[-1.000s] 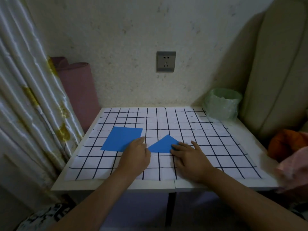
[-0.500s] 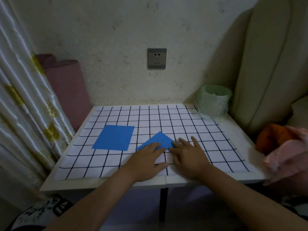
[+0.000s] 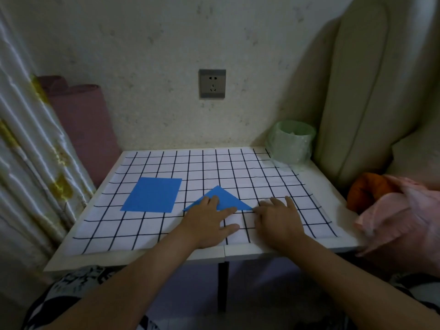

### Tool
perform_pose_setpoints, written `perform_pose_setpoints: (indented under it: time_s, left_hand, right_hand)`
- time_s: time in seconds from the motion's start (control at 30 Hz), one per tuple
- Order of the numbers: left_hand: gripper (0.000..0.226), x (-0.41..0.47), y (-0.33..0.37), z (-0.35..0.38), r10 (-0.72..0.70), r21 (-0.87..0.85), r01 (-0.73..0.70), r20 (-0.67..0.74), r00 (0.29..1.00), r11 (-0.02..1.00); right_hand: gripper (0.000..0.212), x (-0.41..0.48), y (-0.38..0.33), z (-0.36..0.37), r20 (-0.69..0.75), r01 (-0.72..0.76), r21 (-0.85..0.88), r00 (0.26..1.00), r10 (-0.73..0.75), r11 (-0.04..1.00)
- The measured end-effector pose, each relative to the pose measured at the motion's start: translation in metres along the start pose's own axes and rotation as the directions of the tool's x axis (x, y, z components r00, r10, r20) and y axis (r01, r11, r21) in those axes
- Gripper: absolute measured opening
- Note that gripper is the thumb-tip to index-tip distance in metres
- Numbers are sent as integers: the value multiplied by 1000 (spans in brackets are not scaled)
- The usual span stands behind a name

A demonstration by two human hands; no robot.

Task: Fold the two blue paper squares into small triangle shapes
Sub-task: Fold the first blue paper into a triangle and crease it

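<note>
We see smooth, matt paper in the blue square (image 3: 152,195) and the blue triangle (image 3: 225,197), lying on a white grid sheet (image 3: 238,167), paper or thin cloth, we cannot tell, over a smooth white tabletop (image 3: 329,206). The bin (image 3: 291,144) wears a thin, crinkled, translucent green plastic liner; the wall (image 3: 142,67) looks rough and speckled, the socket (image 3: 212,83) dull grey plastic. The curtain (image 3: 31,151) strikes us as glossy cloth, the pink roll (image 3: 88,120) as matt.

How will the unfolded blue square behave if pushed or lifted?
The blue square lies flat and sheet-thin, so it probably slides on the grid mat when pushed. Lifted by one edge, it would likely droop.
</note>
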State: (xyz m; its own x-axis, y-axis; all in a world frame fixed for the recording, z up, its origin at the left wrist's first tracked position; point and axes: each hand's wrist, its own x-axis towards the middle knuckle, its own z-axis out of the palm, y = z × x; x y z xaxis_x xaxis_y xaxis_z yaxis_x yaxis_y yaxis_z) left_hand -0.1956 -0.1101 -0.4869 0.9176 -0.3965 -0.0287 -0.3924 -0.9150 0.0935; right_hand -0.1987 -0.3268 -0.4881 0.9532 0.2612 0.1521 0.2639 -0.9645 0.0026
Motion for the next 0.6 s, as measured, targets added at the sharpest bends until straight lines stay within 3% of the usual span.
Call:
perform_pose_setpoints:
  time_s: [0.1, 0.17, 0.27, 0.47, 0.6]
  left_hand:
    - [64, -1, -2, 2, 15, -25, -16, -37, 999, 1000]
    - [58, -1, -5, 2, 7, -139, -12, -41, 999, 990]
    - [49, 2, -11, 1, 19, -298, -32, -46, 999, 954]
    - [47, 8, -34, 0, 29, -407, -51, -61, 998, 912]
    - [53, 13, -40, 0, 37, -383, -84, -130, 991, 920]
  right_hand:
    - [42, 0, -1, 2, -31, 7, -6, 1000, -7, 1000]
    - [47, 2, -1, 3, -54, 41, 14, 998, -40, 999]
    - [49, 13, -1, 2, -67, 184, 81, 982, -179, 980]
    - [42, 33, -7, 3, 1, 254, 167, 966, -258, 953]
    - [33, 42, -6, -2, -1, 362, 78, 932, -363, 929]
